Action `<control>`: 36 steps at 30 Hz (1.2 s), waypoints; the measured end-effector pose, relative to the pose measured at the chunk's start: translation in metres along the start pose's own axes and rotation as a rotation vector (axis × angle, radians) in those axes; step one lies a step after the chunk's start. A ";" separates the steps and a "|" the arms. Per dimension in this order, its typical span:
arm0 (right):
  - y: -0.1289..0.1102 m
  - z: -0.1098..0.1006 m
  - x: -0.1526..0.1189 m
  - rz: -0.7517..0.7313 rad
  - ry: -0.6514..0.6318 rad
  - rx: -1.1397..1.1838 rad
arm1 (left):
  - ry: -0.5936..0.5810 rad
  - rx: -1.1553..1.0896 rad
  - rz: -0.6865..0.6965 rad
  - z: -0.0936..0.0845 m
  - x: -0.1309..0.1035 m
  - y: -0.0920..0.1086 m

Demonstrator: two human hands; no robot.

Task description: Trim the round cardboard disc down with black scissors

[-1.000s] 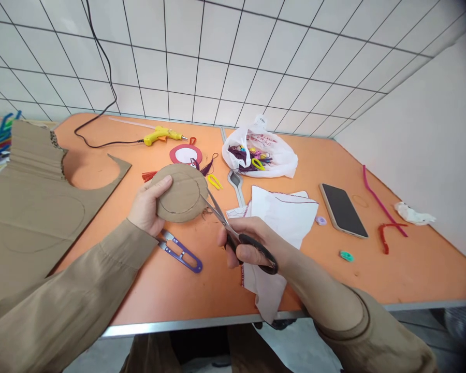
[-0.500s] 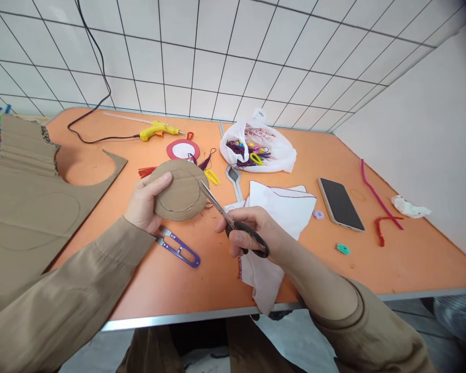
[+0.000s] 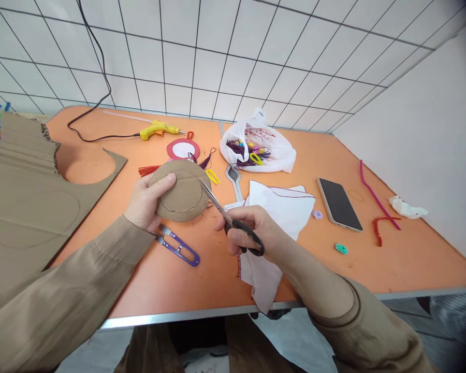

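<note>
My left hand [image 3: 149, 199] grips a round cardboard disc [image 3: 182, 191] by its left edge, thumb on top and fingers underneath. A smaller circle is marked on the disc, and its lower part looks cut along the line. In my right hand [image 3: 252, 233] is a pair of scissors [image 3: 219, 207] with black handles, the blades pointing up and left. Their tip meets the disc near the right side of the marked circle. Below the disc, purple thread snips [image 3: 180, 248] lie on the table. A white cloth [image 3: 277, 207] with dark red edging lies beneath my right hand and wrist.
A large cardboard sheet [image 3: 31, 207] with a round cutout covers the left side. Behind the disc are a yellow glue gun [image 3: 155, 130], a red-and-white ring [image 3: 183, 149] and a plastic bag [image 3: 275, 150] of tassels. A phone [image 3: 338, 203] and pipe cleaners [image 3: 378, 194] lie right.
My right hand and the scissors have shifted very slightly left. The disc has edged slightly right in my left hand's grip. Otherwise the scene looks the same.
</note>
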State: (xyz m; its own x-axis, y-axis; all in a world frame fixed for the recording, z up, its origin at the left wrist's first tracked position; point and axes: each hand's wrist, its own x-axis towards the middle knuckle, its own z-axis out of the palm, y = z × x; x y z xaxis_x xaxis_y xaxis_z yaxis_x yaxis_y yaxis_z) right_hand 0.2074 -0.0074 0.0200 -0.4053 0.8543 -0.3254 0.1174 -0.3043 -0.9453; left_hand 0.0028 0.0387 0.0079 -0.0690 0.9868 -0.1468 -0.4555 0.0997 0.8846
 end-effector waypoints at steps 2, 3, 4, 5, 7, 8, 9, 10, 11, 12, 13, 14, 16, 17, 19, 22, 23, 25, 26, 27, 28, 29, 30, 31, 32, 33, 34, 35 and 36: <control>0.000 0.000 0.000 -0.007 0.001 -0.019 | -0.004 0.000 -0.004 0.000 -0.001 0.000; 0.000 0.000 0.001 -0.012 -0.002 -0.030 | -0.007 -0.002 -0.002 0.000 -0.001 0.000; 0.000 0.000 0.001 -0.015 -0.007 -0.039 | -0.009 -0.002 0.002 0.000 -0.001 0.000; 0.000 -0.001 0.001 -0.018 -0.014 -0.046 | -0.012 -0.001 0.007 0.000 -0.001 0.000; 0.001 -0.001 0.001 -0.017 -0.026 -0.055 | -0.021 0.004 0.016 -0.001 0.000 -0.001; 0.001 -0.001 0.002 -0.013 -0.028 -0.057 | -0.026 0.005 0.021 -0.001 0.000 -0.001; 0.001 -0.001 0.002 -0.007 -0.030 -0.056 | -0.032 0.008 0.025 -0.001 0.000 -0.001; 0.001 -0.001 0.002 -0.002 -0.031 -0.055 | -0.037 0.010 0.029 -0.002 0.000 -0.001; 0.001 -0.001 0.002 -0.001 -0.034 -0.054 | -0.040 0.011 0.032 -0.002 0.000 -0.002; 0.001 0.000 0.002 -0.003 -0.038 -0.054 | -0.041 0.015 0.032 -0.002 0.001 -0.002; 0.001 0.000 0.002 -0.009 -0.042 -0.054 | -0.040 0.019 0.030 -0.003 0.001 -0.002; 0.001 0.000 0.001 -0.018 -0.046 -0.054 | -0.037 0.023 0.025 -0.003 0.001 -0.002; 0.002 -0.001 0.000 -0.035 -0.049 -0.054 | -0.028 0.030 0.014 -0.002 0.000 -0.002; 0.002 -0.001 0.000 -0.041 -0.052 -0.054 | -0.023 0.031 0.006 -0.002 0.000 -0.002; 0.003 -0.001 -0.001 -0.049 -0.053 -0.067 | -0.012 0.023 -0.010 -0.001 0.000 -0.001; 0.004 -0.001 0.000 -0.066 -0.038 -0.112 | 0.010 0.007 -0.051 0.000 0.000 -0.001; 0.004 -0.001 0.000 -0.072 -0.030 -0.125 | 0.020 0.000 -0.066 0.001 0.001 -0.001; 0.006 0.000 0.002 -0.073 -0.024 -0.134 | 0.040 -0.018 -0.099 0.001 0.001 0.000; 0.006 0.000 0.003 -0.066 -0.024 -0.132 | 0.045 -0.028 -0.116 0.001 0.001 0.000; 0.007 0.000 0.003 -0.055 -0.027 -0.128 | 0.048 -0.037 -0.133 0.001 0.002 0.000; 0.007 0.000 0.003 -0.044 -0.031 -0.120 | 0.045 -0.043 -0.147 0.000 0.002 0.001; 0.007 -0.001 0.003 -0.044 -0.044 -0.105 | 0.043 -0.046 -0.155 0.000 0.003 0.001; 0.007 -0.002 0.002 -0.057 -0.069 -0.085 | 0.040 -0.049 -0.156 -0.001 0.003 0.001; 0.006 -0.003 0.000 -0.080 -0.103 -0.062 | 0.041 -0.055 -0.151 -0.002 0.004 0.002; 0.006 -0.005 -0.001 -0.113 -0.150 -0.037 | 0.041 -0.061 -0.144 -0.003 0.005 0.002; 0.005 -0.006 -0.003 -0.144 -0.194 -0.020 | 0.037 -0.066 -0.138 -0.003 0.006 0.002; 0.004 -0.007 -0.004 -0.166 -0.222 -0.010 | 0.031 -0.068 -0.132 -0.004 0.006 0.002; 0.004 -0.007 -0.005 -0.182 -0.230 -0.007 | 0.023 -0.066 -0.127 -0.005 0.006 0.002; 0.003 -0.008 -0.006 -0.193 -0.202 -0.006 | 0.014 -0.059 -0.121 -0.005 0.006 0.002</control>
State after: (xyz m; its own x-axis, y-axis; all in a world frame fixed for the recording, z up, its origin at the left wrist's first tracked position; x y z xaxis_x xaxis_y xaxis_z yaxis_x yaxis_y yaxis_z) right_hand 0.2175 -0.0104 0.0185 -0.5934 0.7946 -0.1283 0.0252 -0.1410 -0.9897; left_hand -0.0029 0.0446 0.0066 -0.0227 0.9661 -0.2574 -0.5124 0.2098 0.8327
